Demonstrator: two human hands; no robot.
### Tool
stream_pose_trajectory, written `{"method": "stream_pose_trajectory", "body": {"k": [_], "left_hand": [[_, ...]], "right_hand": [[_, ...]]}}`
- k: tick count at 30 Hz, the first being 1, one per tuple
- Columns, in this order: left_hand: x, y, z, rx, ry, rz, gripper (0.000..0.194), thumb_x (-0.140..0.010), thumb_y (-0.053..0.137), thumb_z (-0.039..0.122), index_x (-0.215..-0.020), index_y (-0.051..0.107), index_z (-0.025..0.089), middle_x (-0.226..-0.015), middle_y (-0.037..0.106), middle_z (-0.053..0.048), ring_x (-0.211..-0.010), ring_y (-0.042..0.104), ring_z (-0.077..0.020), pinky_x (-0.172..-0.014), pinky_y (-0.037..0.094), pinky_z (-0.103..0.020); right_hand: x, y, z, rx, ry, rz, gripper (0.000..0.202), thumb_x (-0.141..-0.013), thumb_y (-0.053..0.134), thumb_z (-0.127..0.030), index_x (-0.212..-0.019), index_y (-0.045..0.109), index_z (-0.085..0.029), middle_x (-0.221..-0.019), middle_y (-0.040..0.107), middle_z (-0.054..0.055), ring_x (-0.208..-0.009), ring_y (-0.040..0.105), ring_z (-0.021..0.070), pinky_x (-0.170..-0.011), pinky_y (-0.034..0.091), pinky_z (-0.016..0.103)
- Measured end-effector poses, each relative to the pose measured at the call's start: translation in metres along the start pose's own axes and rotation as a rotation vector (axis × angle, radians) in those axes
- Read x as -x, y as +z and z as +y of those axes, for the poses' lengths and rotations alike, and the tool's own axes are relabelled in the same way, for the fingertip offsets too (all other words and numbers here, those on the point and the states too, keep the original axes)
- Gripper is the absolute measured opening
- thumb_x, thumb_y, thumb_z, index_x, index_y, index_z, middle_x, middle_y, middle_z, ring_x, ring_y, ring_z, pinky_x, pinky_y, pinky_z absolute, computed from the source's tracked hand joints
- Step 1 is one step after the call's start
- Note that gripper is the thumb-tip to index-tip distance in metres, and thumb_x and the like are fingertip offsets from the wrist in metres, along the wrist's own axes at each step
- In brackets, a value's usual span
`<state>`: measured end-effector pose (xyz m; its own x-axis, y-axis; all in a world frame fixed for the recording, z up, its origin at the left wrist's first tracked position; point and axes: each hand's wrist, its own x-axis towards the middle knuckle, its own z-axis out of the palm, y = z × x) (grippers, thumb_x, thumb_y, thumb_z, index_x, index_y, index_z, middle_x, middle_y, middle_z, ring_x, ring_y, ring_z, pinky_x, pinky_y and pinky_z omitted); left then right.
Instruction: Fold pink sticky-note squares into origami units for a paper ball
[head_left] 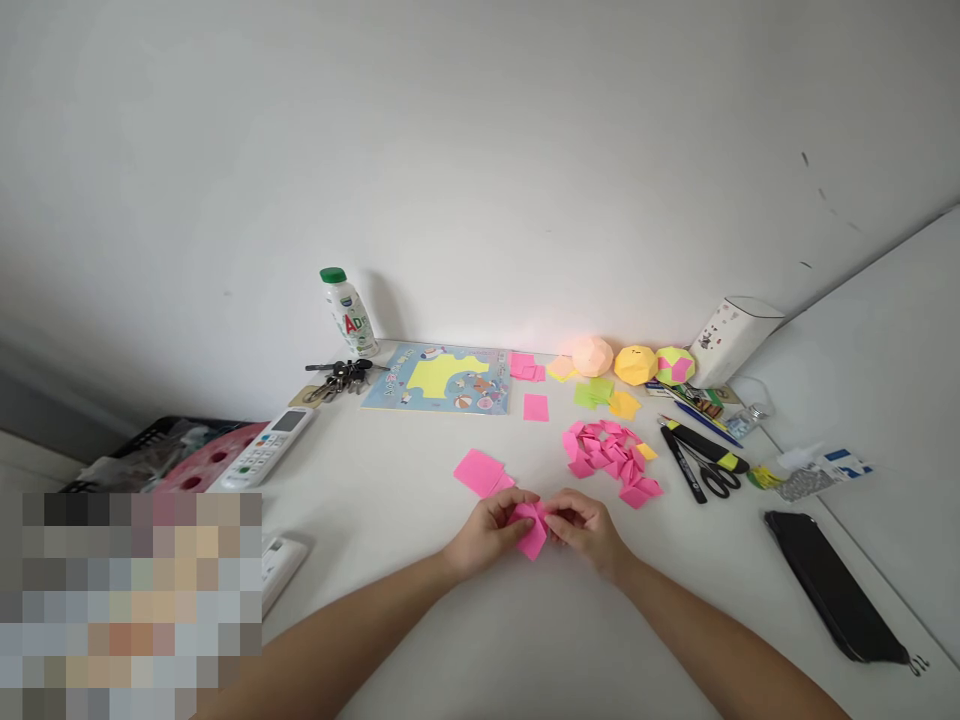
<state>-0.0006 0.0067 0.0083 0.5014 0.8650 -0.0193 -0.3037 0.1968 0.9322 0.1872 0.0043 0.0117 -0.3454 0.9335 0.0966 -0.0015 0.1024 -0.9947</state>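
The left hand (487,532) and right hand (591,532) pinch one part-folded pink paper (532,545). From there, folded pink pieces (616,455) look done at two o'clock; flat sheets (478,472) at ten aren't.

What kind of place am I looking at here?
Probably a desk at home, used for paper craft. The pink paper being folded or held and the faceted balls by the wall suggest the craft; a remote control hints at a home.
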Motion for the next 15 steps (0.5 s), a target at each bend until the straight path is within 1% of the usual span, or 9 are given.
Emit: {"method": "stream_pose_trajectory", "body": {"k": [7,11,15], "left_hand": [[0.0014,0.0004,0.0045,-0.071,-0.004,0.001,0.026,-0.075,0.064,0.032,-0.095,0.061,0.017,-0.084,0.064,-0.005,-0.077,0.060,-0.0167,-0.072,0.046,-0.031],[0.0010,0.0003,0.0044,-0.101,-0.005,0.009,0.026,-0.075,0.064,0.033,-0.094,0.062,0.016,-0.084,0.063,-0.006,-0.077,0.059,-0.0167,-0.072,0.046,-0.031],[0.0005,0.0003,0.0040,-0.085,-0.004,-0.003,0.024,-0.075,0.063,0.032,-0.094,0.062,0.016,-0.085,0.064,-0.006,-0.078,0.059,-0.0168,-0.072,0.045,-0.031]], "right_hand": [[0.0013,0.0006,-0.0004,0.019,0.022,0.006,0.013,-0.080,0.061,-0.028,-0.088,0.066,-0.018,-0.071,0.055,0.000,-0.057,0.054,0.0105,-0.053,0.046,0.024],[0.0016,0.0017,-0.0009,0.038,-0.008,0.009,0.013,-0.079,0.062,-0.028,-0.086,0.066,-0.018,-0.071,0.055,0.000,-0.057,0.053,0.0106,-0.053,0.046,0.024],[0.0019,0.0027,-0.0020,0.074,-0.028,0.025,0.013,-0.079,0.062,-0.029,-0.086,0.066,-0.019,-0.071,0.056,0.001,-0.056,0.053,0.0113,-0.052,0.046,0.025]]}}
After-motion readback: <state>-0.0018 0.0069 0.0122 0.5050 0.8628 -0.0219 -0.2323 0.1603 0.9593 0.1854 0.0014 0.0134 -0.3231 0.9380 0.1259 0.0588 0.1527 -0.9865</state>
